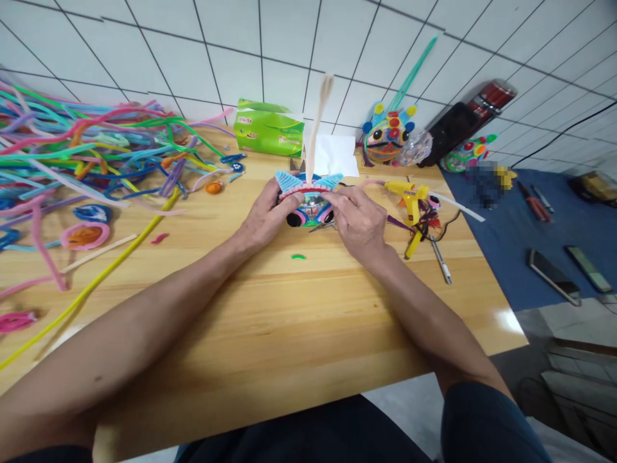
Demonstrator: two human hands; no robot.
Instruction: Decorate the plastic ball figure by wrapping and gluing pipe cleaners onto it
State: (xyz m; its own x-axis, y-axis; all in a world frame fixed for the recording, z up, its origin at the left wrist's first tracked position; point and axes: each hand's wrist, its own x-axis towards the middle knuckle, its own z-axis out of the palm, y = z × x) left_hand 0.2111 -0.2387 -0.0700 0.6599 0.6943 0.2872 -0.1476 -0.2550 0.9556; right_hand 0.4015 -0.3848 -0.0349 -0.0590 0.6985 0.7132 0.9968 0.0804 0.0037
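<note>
A small craft figure [311,200] with light-blue pointed ears, a pink and red band and black round eyes stands between my hands. From its top rises a beige fuzzy stem [317,128]. My left hand [267,215] wraps round its left side, thumb on the front near the band. My right hand [359,218] has its fingers bent, with the index fingertip pressed on the band's right end. Metal scissor tips [322,226] show just beneath the figure. A short green piece [298,256] lies on the wooden table [308,321] in front.
Colourful pipe cleaners [87,151] are heaped at the left. Behind stand a green packet [268,130] and another decorated figure [386,136]. A yellow glue gun [409,196] and a pen-like tool [441,260] lie right of my right hand. Phones [554,276] rest farther right.
</note>
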